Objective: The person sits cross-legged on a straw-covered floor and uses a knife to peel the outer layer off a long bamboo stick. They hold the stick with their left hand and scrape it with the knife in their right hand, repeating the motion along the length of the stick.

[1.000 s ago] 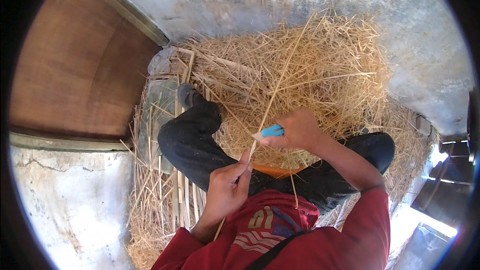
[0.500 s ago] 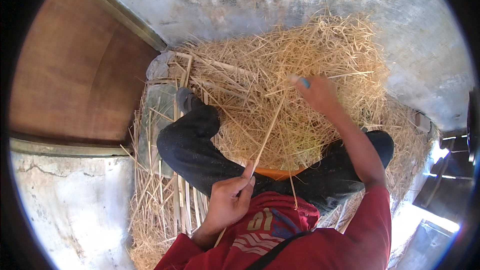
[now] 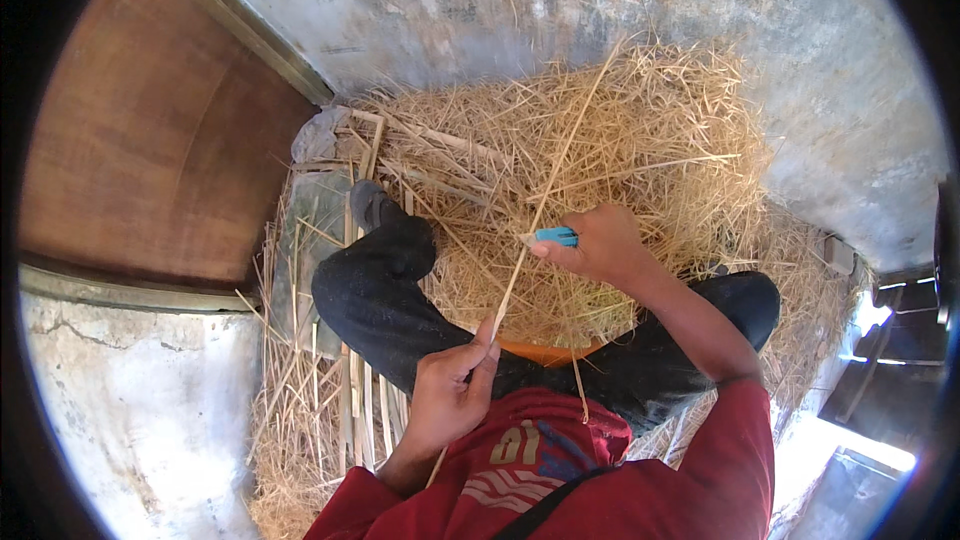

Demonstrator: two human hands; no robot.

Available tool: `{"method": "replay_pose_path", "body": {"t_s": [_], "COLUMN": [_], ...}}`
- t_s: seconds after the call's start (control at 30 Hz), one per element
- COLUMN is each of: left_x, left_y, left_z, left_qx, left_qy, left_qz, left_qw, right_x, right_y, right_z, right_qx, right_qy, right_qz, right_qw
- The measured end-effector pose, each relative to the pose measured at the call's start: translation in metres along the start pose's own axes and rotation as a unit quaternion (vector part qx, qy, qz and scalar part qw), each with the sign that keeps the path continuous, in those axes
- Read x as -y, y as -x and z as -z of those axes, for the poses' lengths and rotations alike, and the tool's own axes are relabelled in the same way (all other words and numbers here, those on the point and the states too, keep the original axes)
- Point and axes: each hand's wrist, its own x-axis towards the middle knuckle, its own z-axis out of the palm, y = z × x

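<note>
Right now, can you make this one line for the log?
left hand: gripping pale strip | right hand: holding blue cutter at the strip | beyond hands: straw pile

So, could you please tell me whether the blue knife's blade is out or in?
Out: a pale blade projects from the blue knife in the right hand, at the thin strip.

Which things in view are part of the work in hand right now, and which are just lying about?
In use:
long pale strip, held in the left hand
blue knife, held in the right hand, blade at the strip

Apparently just lying about:
pile of straw-like shavings
loose strips at left
orange thing, mostly covered, use unclear
</note>
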Motion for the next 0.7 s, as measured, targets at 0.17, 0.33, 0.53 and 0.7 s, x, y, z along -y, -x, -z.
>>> {"method": "replay_pose_path", "body": {"t_s": [0.17,0.33,0.53,0.7], "left_x": [0.002,0.002,0.002,0.003], "left_y": [-0.001,0.000,0.000,0.001], "left_z": [-0.001,-0.001,0.002,0.005], "left_qx": [-0.002,-0.016,-0.013,-0.023], "left_qy": [0.006,-0.004,-0.013,-0.040], "left_qz": [0.004,-0.010,-0.009,-0.030], "left_qw": [1.000,1.000,1.000,0.998], "right_x": [-0.013,-0.021,-0.030,-0.035], "right_y": [-0.005,-0.016,-0.021,-0.024], "right_z": [-0.006,0.001,-0.004,-0.005], "right_qx": [-0.015,0.058,-0.058,-0.063], "right_qy": [0.020,0.034,0.067,0.084], "right_qz": [-0.010,-0.085,0.001,0.034], "right_qw": [1.000,0.994,0.996,0.994]}}
